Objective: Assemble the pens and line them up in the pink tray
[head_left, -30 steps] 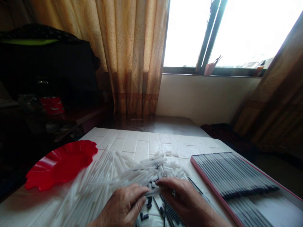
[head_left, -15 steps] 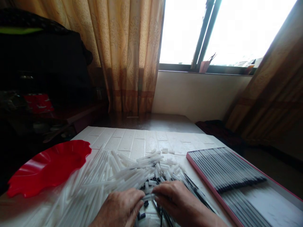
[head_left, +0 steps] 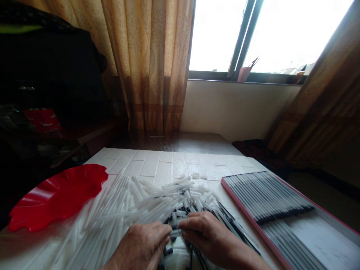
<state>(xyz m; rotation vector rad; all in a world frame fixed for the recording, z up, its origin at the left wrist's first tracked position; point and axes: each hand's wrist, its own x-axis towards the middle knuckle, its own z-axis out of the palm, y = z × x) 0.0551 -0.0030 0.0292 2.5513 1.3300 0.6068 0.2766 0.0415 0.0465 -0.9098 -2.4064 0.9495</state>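
Milky white, the tube pile spreads over the brick-patterned table cover in front of you, its long pieces to the left and many short ones toward the right. At the near edge of the pile, your left hand and right hand face each other, just apart, with a short translucent tube bridging the gap between them. Your left thumb and fingers are clamped on one end of it, and your right fingertips pinch the other (the fingers hide both ends, so you cannot tell what is inside it). Small dark caps lie under and beside your hands, at the near edge of the pile, while thin dark rods run along the pile's right side, partly behind your right hand. Right of the pile, and apart from it, rests a shallow pink-edged box holding rows of grey rods with dark ends. Left of the pile sits a red wavy-rimmed dish. Well beyond the pile hangs a golden curtain, and beyond it to the right a pink cup stands by the bright window.
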